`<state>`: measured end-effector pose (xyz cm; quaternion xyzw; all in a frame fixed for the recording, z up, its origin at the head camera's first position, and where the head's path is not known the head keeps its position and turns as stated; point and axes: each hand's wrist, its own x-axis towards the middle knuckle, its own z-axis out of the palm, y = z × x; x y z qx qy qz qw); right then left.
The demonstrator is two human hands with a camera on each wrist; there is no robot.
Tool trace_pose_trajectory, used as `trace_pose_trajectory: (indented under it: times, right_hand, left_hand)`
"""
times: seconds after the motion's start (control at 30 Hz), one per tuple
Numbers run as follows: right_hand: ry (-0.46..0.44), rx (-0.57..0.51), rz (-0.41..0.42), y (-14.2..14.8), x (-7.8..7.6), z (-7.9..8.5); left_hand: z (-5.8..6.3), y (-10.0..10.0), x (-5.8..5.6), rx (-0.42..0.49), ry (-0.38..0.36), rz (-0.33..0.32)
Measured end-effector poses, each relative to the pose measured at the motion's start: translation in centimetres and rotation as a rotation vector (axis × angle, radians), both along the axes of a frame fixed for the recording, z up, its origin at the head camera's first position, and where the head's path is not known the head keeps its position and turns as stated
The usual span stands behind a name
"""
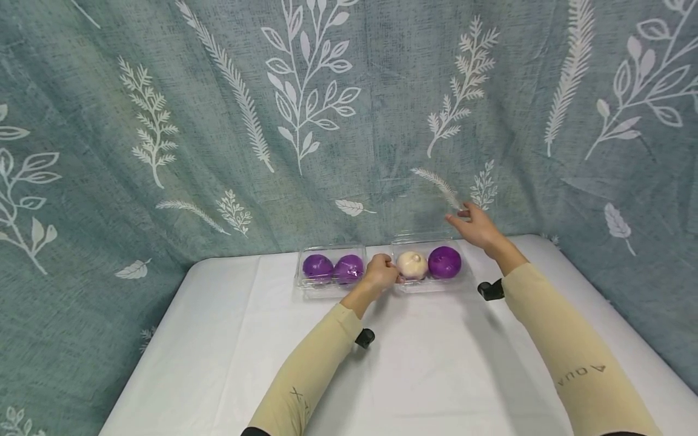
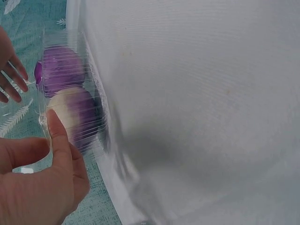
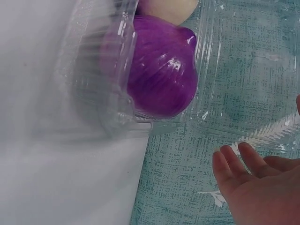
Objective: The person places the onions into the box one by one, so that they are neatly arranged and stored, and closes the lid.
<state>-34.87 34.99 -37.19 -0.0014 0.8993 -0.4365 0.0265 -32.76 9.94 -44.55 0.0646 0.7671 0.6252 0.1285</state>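
Observation:
A clear plastic box (image 1: 436, 287) with its lid (image 3: 253, 89) raised stands near the table's back edge. Inside lie a purple onion (image 1: 444, 262) and a cream onion (image 1: 411, 265), which shows a purple side in the left wrist view. At the box's left end, my left hand (image 1: 381, 272) pinches its edge between thumb and index finger. My right hand (image 1: 475, 227) is held beyond the right end, beside the raised lid, its fingers loosely extended with nothing in them. Whether its fingertips touch the lid is hard to tell.
To the left of my left hand is a second clear box (image 1: 331, 292), holding two purple onions (image 1: 318, 268). A white cloth (image 1: 436, 375) covers the table. Behind it hangs a green curtain (image 1: 392, 121) with white leaf prints.

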Motion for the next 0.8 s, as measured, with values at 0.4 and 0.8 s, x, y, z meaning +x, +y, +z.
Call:
trace_pose_trajectory:
  times: [0.4,0.8]
  right_hand:
    - [0.072,-0.032,-0.062,0.4,0.7,-0.3]
    - [0.065,-0.051,-0.052,1.1,1.9,-0.6]
  left_hand:
    - [0.2,-0.2,0.0,-0.014,-0.016,-0.009]
    - [0.0,0.0,-0.2,-0.027,-0.004,0.000]
